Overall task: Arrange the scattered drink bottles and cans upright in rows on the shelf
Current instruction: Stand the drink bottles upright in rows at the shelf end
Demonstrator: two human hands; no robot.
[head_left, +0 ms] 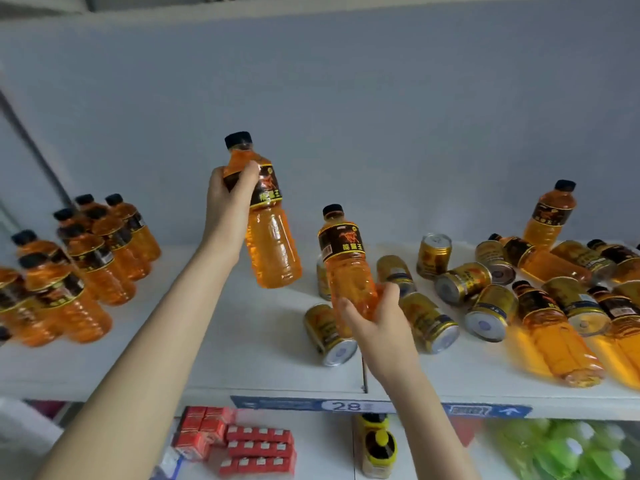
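From the head camera, the left hand (230, 188) is wrapped around the top part of an orange bottle (266, 216), with the fingers (250, 171) curled over its black label. This bottle is up in the air, tipped a little, with its cap on top. It hangs over the bare middle of the white shelf (214, 341).

The right hand (375, 322) cups the bottom of a second orange bottle (346, 265). The thumb is on the right side and the fingers press on the left side. This bottle stands nearly straight and is lifted just above the cans.

On the far left of the shelf, a group of standing bottles (100, 251) is already in rows. On the right lies a messy pile: gold cans (429, 320) on their sides, a few cans standing, and more bottles lying down (550, 330). One bottle stands (550, 216) far back on the right.

I think the step now is to bring both bottles to the left and set them next to the rows. To do it well, turn each bottle so the cap points straight up. Put the flat bottom down first, close beside the last bottle in the row. Go slowly, so the standing bottles do not get bumped and fall. Let go only when the bottle stands by itself. Keep the right arm high over the cans so they do not roll off the near edge.
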